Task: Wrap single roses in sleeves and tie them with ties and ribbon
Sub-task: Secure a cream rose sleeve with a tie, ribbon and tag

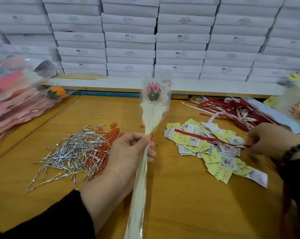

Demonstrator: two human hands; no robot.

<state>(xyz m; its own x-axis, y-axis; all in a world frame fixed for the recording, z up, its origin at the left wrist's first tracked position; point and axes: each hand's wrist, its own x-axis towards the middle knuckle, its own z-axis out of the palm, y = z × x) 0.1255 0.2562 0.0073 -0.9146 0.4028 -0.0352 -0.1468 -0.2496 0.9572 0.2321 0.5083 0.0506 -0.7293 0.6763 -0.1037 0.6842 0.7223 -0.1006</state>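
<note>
Hands split the work: the left hand [130, 150] grips the sleeved rose [153, 107] upright above the table [180, 204], the right hand [268, 140] pinches a red ribbon [206, 138]. Keep the neck squeezed while tying.

Wood table [180, 195]: silver ties [71, 152] + orange clips [102, 149] by left hand, paper tags [213, 149] + ribbons [232, 109] by right.

I work at a yellow-brown wooden table [180, 195]; behind it stacked white boxes [130, 38] rise like a wall, evenly lit.
</note>
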